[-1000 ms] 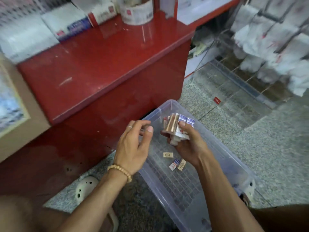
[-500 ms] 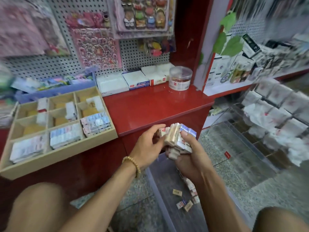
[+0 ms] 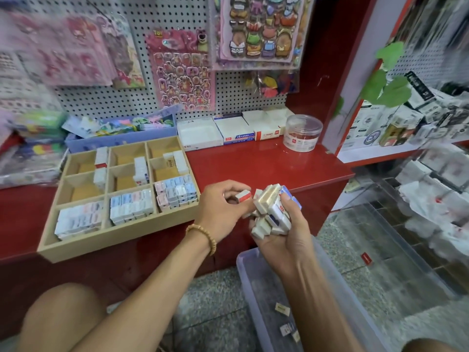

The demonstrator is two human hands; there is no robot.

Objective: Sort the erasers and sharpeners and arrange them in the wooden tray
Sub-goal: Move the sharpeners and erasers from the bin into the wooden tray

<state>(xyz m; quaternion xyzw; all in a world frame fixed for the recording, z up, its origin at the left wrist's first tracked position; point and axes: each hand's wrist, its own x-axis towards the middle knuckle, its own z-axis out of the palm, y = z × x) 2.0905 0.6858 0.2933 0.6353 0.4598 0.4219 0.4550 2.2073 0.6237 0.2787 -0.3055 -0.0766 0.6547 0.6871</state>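
My right hand grips a bundle of erasers, white blocks with blue and red sleeves, just in front of the red counter's edge. My left hand pinches a single red-and-white eraser right beside that bundle. The wooden tray sits on the counter to the left; its front compartments hold rows of packed erasers, and its back compartments hold a few upright white erasers. Below my right arm stands a clear plastic bin with a few loose erasers on its bottom.
The red counter carries flat white boxes and a clear round tub along the pegboard. A blue tray of stationery sits behind the wooden tray. Shelves of goods stand at the right. My knees frame the granite floor.
The view has risen from the bin and floor to the counter and tray. Both hands lifted with the bundle; my left hand now pinches one eraser drawn off it.
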